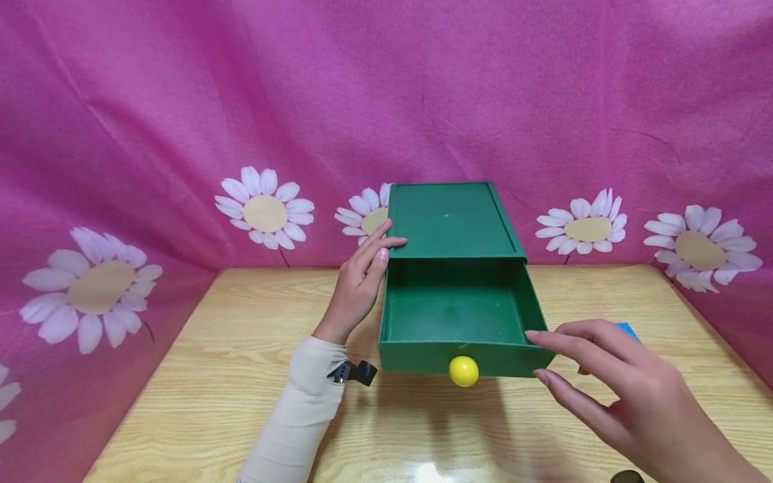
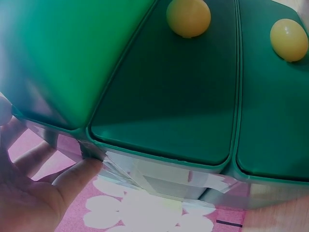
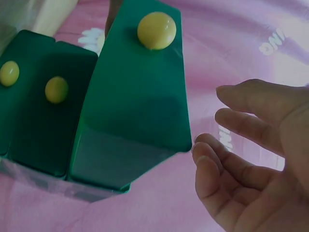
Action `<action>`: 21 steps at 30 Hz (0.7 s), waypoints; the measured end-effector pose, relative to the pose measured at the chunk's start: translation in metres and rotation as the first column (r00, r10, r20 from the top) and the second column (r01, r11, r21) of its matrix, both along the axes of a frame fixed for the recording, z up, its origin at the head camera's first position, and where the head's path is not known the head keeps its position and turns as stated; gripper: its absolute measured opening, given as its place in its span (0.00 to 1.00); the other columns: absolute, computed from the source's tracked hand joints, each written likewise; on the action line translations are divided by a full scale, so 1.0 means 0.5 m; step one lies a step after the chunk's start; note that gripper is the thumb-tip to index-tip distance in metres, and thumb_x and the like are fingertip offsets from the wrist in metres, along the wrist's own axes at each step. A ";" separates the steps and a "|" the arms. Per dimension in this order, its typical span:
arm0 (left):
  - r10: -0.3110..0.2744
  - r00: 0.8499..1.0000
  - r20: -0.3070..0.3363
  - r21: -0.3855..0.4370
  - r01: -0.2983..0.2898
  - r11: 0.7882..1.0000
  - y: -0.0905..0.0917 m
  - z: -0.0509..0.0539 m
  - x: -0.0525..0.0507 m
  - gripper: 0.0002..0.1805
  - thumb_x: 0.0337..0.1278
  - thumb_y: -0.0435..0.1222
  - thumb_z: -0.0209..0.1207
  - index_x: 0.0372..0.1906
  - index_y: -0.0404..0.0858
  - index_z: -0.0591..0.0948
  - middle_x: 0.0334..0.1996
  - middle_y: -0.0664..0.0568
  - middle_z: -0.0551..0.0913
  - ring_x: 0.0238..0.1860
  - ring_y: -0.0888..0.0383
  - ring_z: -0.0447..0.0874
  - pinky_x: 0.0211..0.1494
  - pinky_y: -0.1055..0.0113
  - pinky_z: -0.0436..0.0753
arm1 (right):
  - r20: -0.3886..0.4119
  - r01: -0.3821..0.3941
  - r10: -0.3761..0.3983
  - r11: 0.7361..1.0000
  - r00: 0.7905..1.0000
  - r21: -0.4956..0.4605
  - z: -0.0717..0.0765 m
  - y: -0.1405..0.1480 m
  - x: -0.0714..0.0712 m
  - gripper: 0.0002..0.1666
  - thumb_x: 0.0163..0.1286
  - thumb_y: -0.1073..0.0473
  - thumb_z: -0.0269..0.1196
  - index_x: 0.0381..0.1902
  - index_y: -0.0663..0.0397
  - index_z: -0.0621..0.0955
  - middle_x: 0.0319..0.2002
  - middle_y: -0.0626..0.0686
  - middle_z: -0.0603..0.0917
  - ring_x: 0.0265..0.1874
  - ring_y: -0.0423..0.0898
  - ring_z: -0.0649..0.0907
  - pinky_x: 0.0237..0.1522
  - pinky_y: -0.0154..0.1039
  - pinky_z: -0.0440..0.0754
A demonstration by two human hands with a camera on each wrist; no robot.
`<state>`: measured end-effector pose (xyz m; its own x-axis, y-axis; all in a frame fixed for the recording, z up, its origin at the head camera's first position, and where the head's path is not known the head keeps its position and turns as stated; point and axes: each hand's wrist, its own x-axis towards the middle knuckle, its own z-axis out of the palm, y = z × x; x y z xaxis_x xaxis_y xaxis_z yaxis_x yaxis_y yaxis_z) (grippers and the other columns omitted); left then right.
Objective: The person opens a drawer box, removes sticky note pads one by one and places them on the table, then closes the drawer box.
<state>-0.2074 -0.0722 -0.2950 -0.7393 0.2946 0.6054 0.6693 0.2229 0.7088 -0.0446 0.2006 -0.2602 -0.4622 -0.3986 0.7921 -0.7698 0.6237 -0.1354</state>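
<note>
Right hand (image 1: 634,389), loosely spread beside the drawer's (image 1: 417,357) corner, should guide it level while the spread left hand (image 1: 356,285) braces the cabinet (image 1: 447,221).

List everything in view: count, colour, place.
Cabinet: 1, green, on the table
Pulled-out drawer: 1, green, top of the cabinet
Closed drawers: 2, green, below it
Knobs: 3, yellow, one per drawer front
Table: 1, light wood, under the cabinet
Cloth: pink, behind and beside the table
Daisies: 6 in head view, some partial, white with tan centres, on the cloth
Blue item: 1, behind right hand, mostly hidden
Dark item: 1, bottom edge, cut off
Strap: 1, black, left wrist
Sleeve: 1, beige, left arm
Left hand: 1, at cabinet's left side
Right hand: 1, by pulled-out drawer's front right corner
</note>
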 end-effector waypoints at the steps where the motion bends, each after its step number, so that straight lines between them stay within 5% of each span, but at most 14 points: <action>1: 0.000 1.000 -0.001 0.001 0.000 1.000 0.000 0.000 0.000 0.18 0.73 0.31 0.42 0.58 0.33 0.77 0.70 0.41 0.64 0.72 0.49 0.58 0.69 0.51 0.65 | -0.004 0.002 -0.002 1.000 1.000 0.008 0.001 -0.003 0.000 0.28 0.72 0.41 0.54 0.47 0.58 0.85 0.38 0.50 0.81 0.36 0.32 0.73 0.29 0.19 0.73; 8: -0.003 1.000 -0.003 0.003 0.003 1.000 0.000 -0.001 -0.001 0.18 0.73 0.31 0.42 0.58 0.33 0.77 0.70 0.41 0.64 0.72 0.50 0.58 0.69 0.51 0.64 | -0.031 -0.088 0.089 0.996 0.996 0.026 -0.009 -0.024 -0.010 0.24 0.72 0.45 0.55 0.46 0.58 0.85 0.38 0.50 0.81 0.37 0.34 0.75 0.28 0.19 0.73; 21: -0.003 1.000 -0.007 0.006 0.003 1.000 -0.001 -0.001 -0.001 0.18 0.73 0.31 0.42 0.58 0.33 0.78 0.70 0.42 0.64 0.72 0.50 0.58 0.69 0.51 0.65 | 0.209 -0.071 0.036 0.984 0.977 0.165 -0.037 -0.057 -0.001 0.26 0.73 0.37 0.47 0.53 0.42 0.82 0.42 0.37 0.79 0.35 0.31 0.76 0.37 0.19 0.77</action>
